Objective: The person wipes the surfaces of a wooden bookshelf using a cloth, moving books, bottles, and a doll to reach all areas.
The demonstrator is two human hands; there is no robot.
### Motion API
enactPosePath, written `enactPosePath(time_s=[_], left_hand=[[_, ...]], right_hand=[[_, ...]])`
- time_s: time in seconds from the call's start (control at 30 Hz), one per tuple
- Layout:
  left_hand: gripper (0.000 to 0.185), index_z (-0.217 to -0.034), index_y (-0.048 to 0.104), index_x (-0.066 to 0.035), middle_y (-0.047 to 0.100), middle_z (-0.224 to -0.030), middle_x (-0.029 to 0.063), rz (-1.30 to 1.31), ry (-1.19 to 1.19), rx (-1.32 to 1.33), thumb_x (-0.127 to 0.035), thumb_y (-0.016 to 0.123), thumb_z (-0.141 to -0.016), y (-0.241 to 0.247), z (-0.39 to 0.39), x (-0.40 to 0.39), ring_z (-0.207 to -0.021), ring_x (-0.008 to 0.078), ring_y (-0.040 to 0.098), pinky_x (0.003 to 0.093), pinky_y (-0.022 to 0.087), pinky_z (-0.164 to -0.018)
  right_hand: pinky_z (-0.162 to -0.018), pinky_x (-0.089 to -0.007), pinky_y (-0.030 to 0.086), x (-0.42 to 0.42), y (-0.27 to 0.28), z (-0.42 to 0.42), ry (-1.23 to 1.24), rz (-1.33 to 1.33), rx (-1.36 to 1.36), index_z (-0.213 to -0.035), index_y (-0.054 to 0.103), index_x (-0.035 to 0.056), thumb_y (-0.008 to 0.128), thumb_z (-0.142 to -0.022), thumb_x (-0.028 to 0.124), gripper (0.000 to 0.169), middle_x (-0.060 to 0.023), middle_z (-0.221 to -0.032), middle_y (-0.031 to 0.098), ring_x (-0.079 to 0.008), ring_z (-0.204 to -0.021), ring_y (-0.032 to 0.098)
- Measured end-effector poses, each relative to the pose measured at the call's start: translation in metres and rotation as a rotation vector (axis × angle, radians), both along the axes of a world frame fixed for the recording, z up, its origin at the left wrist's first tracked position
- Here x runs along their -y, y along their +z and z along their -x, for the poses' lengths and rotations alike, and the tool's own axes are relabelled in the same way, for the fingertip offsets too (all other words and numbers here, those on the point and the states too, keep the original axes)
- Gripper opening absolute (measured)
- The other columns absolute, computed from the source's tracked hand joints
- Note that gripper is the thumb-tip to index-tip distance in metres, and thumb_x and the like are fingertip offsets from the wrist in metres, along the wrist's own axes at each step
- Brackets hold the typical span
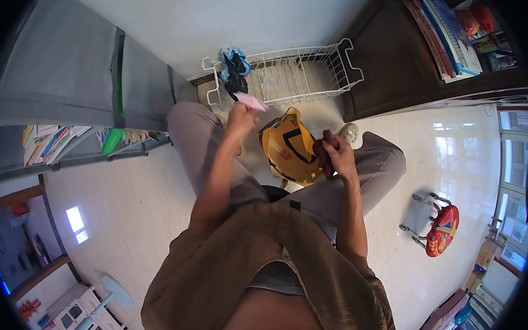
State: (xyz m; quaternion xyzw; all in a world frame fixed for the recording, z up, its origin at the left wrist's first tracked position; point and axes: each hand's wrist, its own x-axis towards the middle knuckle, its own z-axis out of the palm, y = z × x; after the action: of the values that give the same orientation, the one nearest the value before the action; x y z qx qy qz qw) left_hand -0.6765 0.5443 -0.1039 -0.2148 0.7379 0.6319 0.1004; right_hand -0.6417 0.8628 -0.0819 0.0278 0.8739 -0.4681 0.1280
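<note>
My left hand [241, 122] pinches a folded pale pink piece [251, 101], perhaps paper or cloth, above my left knee. In my right hand [341, 158] is a dark maroon bundle [325, 154]; its material is hard to tell. Between my knees stands a yellow bag [287, 144] with black markings, its mouth facing up and its inside mostly hidden. The maroon bundle overlaps the bag's right edge, and I cannot tell whether they touch.
Against the wall is a white wire basket [295, 83] with blue and black plastic bags [235, 71] at its left end. A grey shelf unit [67, 74] with books stands left, a dark wooden cabinet [390, 59] right. A red-seated stool [442, 230] is on the right.
</note>
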Motion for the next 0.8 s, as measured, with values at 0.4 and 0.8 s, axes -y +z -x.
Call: enactPosePath(time_s=[0.4,0.8], left_hand=[[0.051,-0.126,0.055,0.003,0.063,-0.112,0.0295,0.719,-0.005,-0.335,-0.021,0.067,-0.082,-0.061,0.041,0.020,-0.107,0.0436,0.060,0.0464,0.048,-0.092],[0.044,-0.112,0.061,-0.002,0.069,-0.098,0.0204,0.306,-0.423,0.398,-0.027,0.075,-0.078,-0.115,-0.104,-0.075,-0.083,0.0326,0.070,0.0404,0.055,-0.072]], right_hand=[[-0.083,-0.0432,0.054,-0.015,-0.056,-0.021,0.219,-0.600,0.194,-0.114,0.069,0.0144,0.070,-0.078,0.031,0.040,-0.0172,-0.102,0.070,-0.0334,-0.097,0.068],[-0.081,-0.0456,0.054,0.018,-0.144,-0.012,0.294,-0.877,0.325,-0.102,0.071,0.0066,0.057,-0.085,0.017,0.024,-0.0197,-0.104,0.070,-0.0360,-0.097,0.069]])
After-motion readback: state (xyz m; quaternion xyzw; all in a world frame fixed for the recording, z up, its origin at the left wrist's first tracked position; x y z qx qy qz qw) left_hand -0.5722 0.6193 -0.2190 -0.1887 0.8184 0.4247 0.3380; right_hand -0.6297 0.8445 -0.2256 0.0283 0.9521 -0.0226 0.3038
